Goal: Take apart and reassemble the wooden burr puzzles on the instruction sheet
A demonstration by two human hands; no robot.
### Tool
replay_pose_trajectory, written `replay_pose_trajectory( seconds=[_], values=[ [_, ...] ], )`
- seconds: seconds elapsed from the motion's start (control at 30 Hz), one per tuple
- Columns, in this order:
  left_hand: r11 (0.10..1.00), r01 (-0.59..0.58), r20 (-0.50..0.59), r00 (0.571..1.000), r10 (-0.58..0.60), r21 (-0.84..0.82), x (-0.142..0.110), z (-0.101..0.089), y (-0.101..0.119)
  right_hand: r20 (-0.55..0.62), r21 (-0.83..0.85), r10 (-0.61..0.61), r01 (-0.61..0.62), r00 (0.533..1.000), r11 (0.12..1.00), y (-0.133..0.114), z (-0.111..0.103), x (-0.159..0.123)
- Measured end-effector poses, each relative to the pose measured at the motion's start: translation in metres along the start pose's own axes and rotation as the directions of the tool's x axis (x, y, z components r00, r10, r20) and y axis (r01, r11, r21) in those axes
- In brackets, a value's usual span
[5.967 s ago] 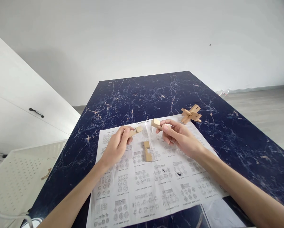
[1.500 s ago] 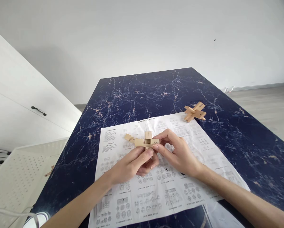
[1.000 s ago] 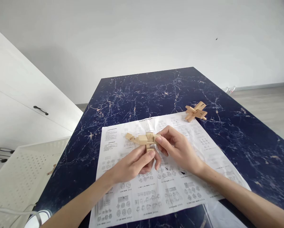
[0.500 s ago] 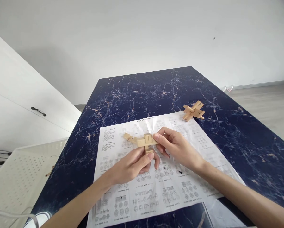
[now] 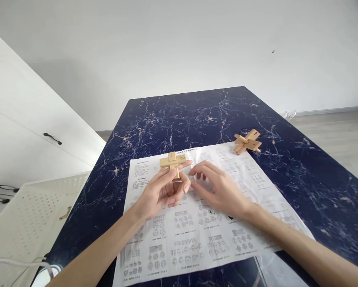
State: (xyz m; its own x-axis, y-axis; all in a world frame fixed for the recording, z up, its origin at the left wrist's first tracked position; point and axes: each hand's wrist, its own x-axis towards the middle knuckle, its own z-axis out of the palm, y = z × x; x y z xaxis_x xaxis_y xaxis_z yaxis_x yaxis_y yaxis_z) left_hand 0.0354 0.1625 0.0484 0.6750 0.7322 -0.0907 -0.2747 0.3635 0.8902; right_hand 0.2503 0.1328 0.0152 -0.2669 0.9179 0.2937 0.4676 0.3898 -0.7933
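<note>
My left hand (image 5: 167, 187) grips a wooden burr puzzle (image 5: 173, 160) by its lower piece, above the printed sheet. Numbered light-wood pieces cross each other in it, and a "1" and a "3" can be read on them. Just to the right, my right hand (image 5: 217, 187) is apart from the puzzle, fingers bent and spread from the thumb with nothing seen between them. Under both hands lies a creased white instruction sheet (image 5: 185, 261) with small diagrams and text. A second wooden burr puzzle (image 5: 247, 142) rests at the sheet's far right corner.
The dark blue marbled table (image 5: 179, 119) runs away toward a white wall. A perforated cream surface (image 5: 44, 203) with a small wooden piece (image 5: 65, 213) on it is at the left. A white cable (image 5: 17, 261) crosses the lower left, and clear plastic (image 5: 282, 267) lies near the front edge.
My right hand has let go of the puzzle. My left hand has moved it left and up and turned it, so the "3" now shows. The loose-looking end piece now lines up differently.
</note>
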Motion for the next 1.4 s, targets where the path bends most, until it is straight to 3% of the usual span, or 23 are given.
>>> replay_pose_trajectory(
  seconds=[0.07,0.13,0.3,0.37,0.43,0.53,0.6,0.77,0.9,1.07,1.17,1.23,1.3,1.4],
  values=[
    [1.0,-0.004,-0.001,1.0,0.004,-0.007,0.0,0.001,0.0,0.08,-0.106,-0.152,0.16,0.985,0.981,0.0,0.004,-0.003],
    [1.0,-0.004,-0.013,1.0,0.004,-0.021,0.0,0.001,0.0,0.171,-0.193,-0.228,0.259,0.959,0.946,-0.001,0.008,-0.004],
    [0.998,-0.015,-0.088,0.996,0.01,-0.063,0.0,-0.003,0.006,0.301,-0.285,-0.271,0.358,0.914,0.889,0.0,0.012,-0.005],
    [0.996,-0.075,-0.185,0.981,0.064,-0.053,0.001,-0.007,0.011,0.313,-0.303,-0.267,0.363,0.911,0.881,0.001,0.012,-0.005],
    [0.985,-0.172,-0.35,0.923,0.157,-0.011,0.004,-0.012,0.015,0.302,-0.31,-0.275,0.367,0.913,0.877,0.001,0.011,-0.005],
    [0.963,-0.264,-0.565,0.786,0.251,0.06,0.008,-0.02,0.017,0.253,-0.282,-0.302,0.369,0.919,0.886,0.002,0.011,-0.004],
    [0.967,-0.249,-0.605,0.761,0.235,0.063,0.011,-0.023,0.016,0.195,-0.258,-0.302,0.345,0.933,0.902,0.002,0.011,-0.003],
    [0.973,-0.156,-0.504,0.835,0.222,0.17,0.011,-0.021,0.007,0.055,-0.216,-0.21,0.216,0.976,0.952,0.003,0.008,0.0],
    [0.951,-0.078,-0.378,0.906,0.193,0.299,0.008,-0.019,0.002,0.025,-0.235,-0.123,0.125,0.992,0.964,0.005,0.008,0.001],
    [0.967,-0.049,-0.303,0.945,0.126,0.25,0.006,-0.018,0.005,0.014,-0.205,-0.112,0.112,0.994,0.972,0.008,0.008,0.002],
    [0.976,-0.046,-0.295,0.949,0.109,0.211,0.007,-0.02,0.006,-0.07,-0.04,0.062,-0.065,0.996,0.997,0.009,0.0,0.005],
    [0.978,-0.052,-0.305,0.946,0.113,0.202,0.008,-0.021,0.006,-0.077,0.144,0.219,-0.206,0.973,0.968,0.009,-0.008,0.007],
    [0.982,-0.048,-0.313,0.944,0.105,0.182,0.009,-0.021,0.004,-0.016,0.312,0.332,-0.31,0.943,0.898,0.008,-0.016,0.009],
    [0.985,-0.03,-0.321,0.943,0.084,0.17,0.011,-0.021,0.001,0.133,0.476,0.345,-0.365,0.929,0.8,0.005,-0.024,0.011]
  ],
)
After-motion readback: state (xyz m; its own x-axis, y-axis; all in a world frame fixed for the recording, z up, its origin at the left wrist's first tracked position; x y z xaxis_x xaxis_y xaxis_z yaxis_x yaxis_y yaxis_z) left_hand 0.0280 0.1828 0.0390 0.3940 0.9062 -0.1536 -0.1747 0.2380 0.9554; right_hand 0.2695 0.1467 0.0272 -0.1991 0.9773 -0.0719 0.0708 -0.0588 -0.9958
